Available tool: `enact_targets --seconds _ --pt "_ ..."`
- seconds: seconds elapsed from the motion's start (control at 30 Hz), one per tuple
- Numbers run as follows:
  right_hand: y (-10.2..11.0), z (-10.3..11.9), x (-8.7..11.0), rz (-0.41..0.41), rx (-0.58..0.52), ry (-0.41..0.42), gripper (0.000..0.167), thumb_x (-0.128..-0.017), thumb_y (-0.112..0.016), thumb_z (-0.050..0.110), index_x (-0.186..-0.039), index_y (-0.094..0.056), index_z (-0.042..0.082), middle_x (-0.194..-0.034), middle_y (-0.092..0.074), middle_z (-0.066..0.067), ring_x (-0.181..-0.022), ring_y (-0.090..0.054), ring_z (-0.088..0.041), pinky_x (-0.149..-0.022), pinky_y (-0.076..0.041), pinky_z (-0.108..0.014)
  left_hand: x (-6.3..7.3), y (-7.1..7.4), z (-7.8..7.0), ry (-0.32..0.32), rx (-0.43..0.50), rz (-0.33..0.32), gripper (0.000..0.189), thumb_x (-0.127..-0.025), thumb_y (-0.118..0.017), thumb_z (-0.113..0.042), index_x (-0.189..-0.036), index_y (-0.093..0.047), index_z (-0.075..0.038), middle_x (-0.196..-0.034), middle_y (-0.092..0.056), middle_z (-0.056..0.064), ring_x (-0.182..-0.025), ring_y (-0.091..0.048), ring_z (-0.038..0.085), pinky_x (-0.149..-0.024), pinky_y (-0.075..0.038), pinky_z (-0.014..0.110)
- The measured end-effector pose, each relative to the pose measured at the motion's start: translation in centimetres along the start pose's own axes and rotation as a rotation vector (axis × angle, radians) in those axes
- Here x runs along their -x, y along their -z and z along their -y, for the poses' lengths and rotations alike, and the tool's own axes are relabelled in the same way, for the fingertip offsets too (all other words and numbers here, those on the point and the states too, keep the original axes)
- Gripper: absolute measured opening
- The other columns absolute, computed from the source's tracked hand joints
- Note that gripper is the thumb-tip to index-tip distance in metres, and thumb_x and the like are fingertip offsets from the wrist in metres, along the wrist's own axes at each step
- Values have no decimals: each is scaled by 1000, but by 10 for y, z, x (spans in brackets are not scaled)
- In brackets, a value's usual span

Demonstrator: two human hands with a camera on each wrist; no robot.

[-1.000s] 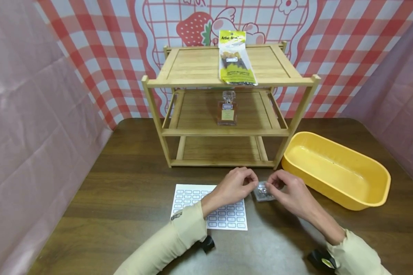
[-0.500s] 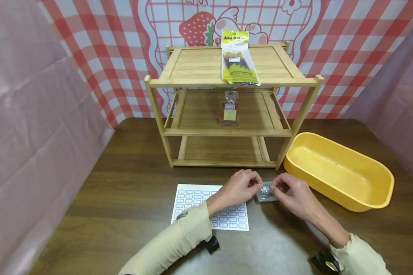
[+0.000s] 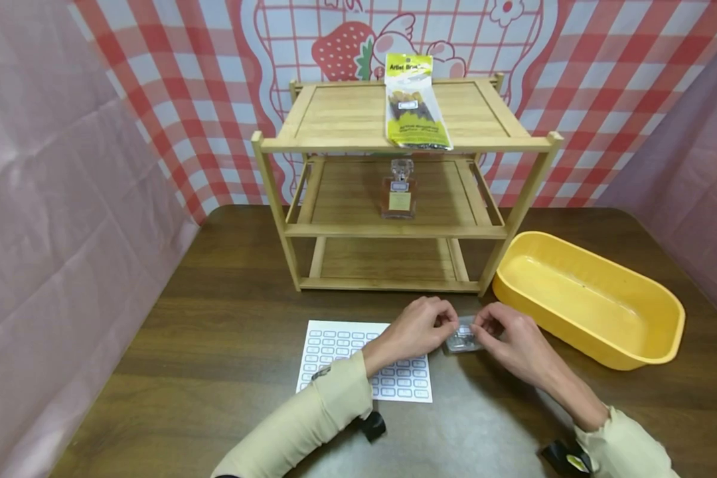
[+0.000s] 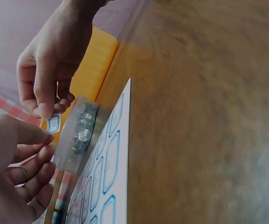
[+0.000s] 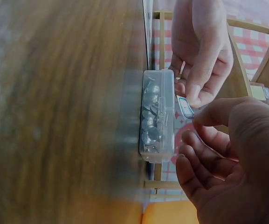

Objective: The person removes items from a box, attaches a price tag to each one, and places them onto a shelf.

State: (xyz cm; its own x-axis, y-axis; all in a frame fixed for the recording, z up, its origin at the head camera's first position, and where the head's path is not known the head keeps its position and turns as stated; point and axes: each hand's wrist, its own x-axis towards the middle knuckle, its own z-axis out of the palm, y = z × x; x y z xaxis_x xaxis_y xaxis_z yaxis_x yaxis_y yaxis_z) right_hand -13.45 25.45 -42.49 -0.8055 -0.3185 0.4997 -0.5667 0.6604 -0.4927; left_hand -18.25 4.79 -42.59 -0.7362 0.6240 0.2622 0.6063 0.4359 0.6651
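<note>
Between my two hands is a small white label sticker with a blue border (image 4: 54,123). The left hand (image 3: 417,330) pinches one end of it with thumb and fingertip. At its opposite end, the right hand (image 3: 515,340) pinches it the same way. Just under the sticker, a clear plastic box of silver thumbtacks (image 5: 156,116) lies on the table with its lid closed. In the right wrist view the sticker appears apart from the lid. A white sheet of blue-bordered labels (image 3: 328,352) lies under my left forearm, which hides part of it.
A three-tier wooden shelf (image 3: 394,231) stands behind my hands. It bears a bag of artist brushes (image 3: 418,106) on top and a perfume bottle (image 3: 399,199) on the middle tier, both labelled. A yellow plastic basin (image 3: 585,299) stands at the right.
The head view has shifted slightly, moving the whole scene a little to the right. Both hands stay over the thumbtack box with the sticker between them; their fingers move only slightly.
</note>
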Motion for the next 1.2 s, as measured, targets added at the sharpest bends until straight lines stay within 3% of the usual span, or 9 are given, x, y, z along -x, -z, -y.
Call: enact_targets --seconds 0.5,1.2 --pt "-1 -4 1 18 14 -8 28 -77 -79 -10 -85 -65 13 -81 -59 9 -71 -55 -5 -58 -50 -23 -2 -3 1 -35 -75 6 6 -97 -69 -12 -94 -75 -10 -82 -64 -8 -79 -55 4 -73 -41 11" --pt "-2 -5 1 26 55 -3 28 -76 -82 -7 -84 -64 13 -81 -56 8 -72 -53 -8 -59 -48 -25 -3 -4 -1 -10 -103 18 5 -96 -70 -11 -95 -75 -11 -83 -62 -9 -79 -54 5 -72 -41 12"
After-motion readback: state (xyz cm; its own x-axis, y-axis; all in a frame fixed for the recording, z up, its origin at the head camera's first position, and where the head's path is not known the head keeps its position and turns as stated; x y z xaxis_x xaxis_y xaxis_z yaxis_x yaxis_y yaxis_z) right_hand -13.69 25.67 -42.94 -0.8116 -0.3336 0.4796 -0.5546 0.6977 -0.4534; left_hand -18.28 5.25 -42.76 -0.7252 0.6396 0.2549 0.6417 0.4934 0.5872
